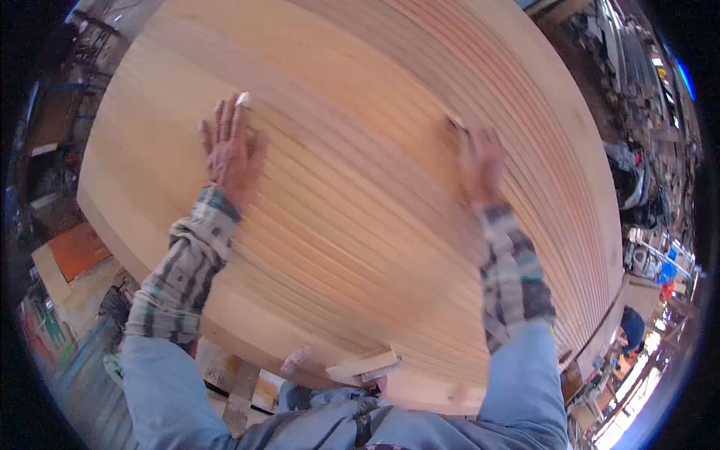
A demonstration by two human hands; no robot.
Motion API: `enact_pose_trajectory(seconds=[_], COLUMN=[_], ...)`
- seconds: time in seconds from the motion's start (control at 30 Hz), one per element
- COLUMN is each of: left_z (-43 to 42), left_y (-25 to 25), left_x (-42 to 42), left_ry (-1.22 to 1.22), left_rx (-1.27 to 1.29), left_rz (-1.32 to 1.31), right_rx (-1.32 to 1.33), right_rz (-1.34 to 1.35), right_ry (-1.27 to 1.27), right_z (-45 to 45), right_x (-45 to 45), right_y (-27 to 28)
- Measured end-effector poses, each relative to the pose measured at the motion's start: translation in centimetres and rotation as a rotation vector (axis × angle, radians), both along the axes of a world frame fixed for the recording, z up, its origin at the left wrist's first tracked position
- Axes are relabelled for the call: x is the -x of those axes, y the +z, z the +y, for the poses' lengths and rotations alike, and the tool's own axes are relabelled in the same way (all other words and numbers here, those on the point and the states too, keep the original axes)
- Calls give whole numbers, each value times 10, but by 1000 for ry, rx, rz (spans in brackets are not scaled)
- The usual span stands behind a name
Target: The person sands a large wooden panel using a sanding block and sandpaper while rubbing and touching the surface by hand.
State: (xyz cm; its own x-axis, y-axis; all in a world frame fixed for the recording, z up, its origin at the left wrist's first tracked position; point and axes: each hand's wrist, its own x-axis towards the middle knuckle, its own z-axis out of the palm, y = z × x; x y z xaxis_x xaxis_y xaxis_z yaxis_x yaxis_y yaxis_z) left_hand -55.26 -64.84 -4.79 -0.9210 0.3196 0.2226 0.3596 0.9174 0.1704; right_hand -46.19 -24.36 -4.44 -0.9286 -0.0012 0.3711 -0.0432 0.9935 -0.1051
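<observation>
A large wooden panel (352, 225) with long parallel grooves fills the middle of the head view. On its left part my left hand (230, 154) lies flat, fingers spread, with something white at one fingertip. Farther right, my right hand (484, 161) is blurred by motion over the panel. A small dark-edged item shows at its fingertips, too smeared to name. At the panel's near edge, close to my body, rests a small light wood block (365, 363).
An orange board (79, 251) lies at the left beside pale wood pieces. Stacked timber and clutter line the right side. At the lower right a person in dark clothing (632, 328) is bent over among the materials.
</observation>
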Motion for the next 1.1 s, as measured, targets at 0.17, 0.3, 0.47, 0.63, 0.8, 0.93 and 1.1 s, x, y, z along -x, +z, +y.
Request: enact_pose_trajectory(seconds=[0.17,0.3,0.47,0.63,0.8,0.93,1.1], left_z=[-2,-3,-4,-1,-5,-10,-22], left_y=[12,12,4,0,-8,-10,-23], left_x=[-5,-1,-3,-3,1,4,10], left_ry=[-15,-54,-55,-23,-21,-50,-101], left_rx=[-118,-126,-139,11,-30,-67,-52], left_rz=[-31,-60,-90,-38,2,11,53], right_rx=[240,417,-31,-325,451,105,-153], right_rz=[61,240,-160,-210,44,177,-305], right_ry=[114,147,35,-82,-40,53,-189], right_z=[-173,-139,83,144,-57,-81,104], right_x=[235,191,-91,-180,77,117,-135], right_y=[-14,-21,-4,-24,-33,-21,-2])
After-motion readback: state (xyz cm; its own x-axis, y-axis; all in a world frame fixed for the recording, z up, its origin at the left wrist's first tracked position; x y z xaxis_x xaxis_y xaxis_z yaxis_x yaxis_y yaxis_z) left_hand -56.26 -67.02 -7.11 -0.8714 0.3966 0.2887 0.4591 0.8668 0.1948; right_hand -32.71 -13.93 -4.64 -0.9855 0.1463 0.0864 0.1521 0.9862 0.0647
